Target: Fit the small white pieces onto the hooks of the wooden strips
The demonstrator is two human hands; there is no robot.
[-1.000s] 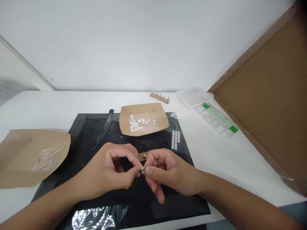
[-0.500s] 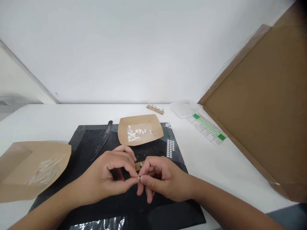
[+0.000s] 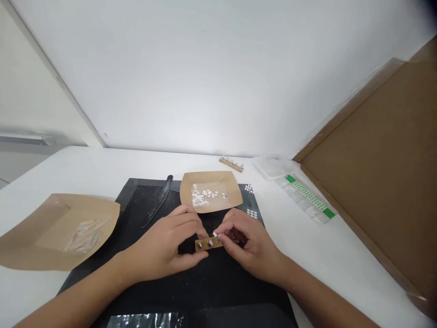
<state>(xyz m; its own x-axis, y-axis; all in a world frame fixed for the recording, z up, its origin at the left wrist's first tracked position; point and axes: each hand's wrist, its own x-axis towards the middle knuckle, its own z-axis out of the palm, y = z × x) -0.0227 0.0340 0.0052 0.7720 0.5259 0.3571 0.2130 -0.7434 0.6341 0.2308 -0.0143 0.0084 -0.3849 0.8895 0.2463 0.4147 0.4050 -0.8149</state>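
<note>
My left hand (image 3: 180,239) has its thumb and fingers closed around the left part of a narrow brown strip (image 3: 215,243) with small round metal studs along it. Between the thumb and forefinger of my right hand (image 3: 247,243) is a small white piece (image 3: 215,234), just above the strip. The right hand hides the strip's right part. Both hands are over a black mat (image 3: 191,291). Beyond them a brown paper tray (image 3: 186,189) holds loose small white pieces (image 3: 205,194) on a clear sheet.
A second paper tray (image 3: 34,228) with pale slender pieces stands left. A curved black file (image 3: 160,200) lies on the mat. White oval stickers (image 3: 251,213) are at the mat's right. Behind are another studded strip (image 3: 231,164), a clear container (image 3: 273,167), a green-edged packet (image 3: 309,198) and a cardboard box (image 3: 375,168).
My hands have moved apart from their joint pinch. The left has taken hold of the strip, and the right now holds the white piece over it. The camera view has shifted.
</note>
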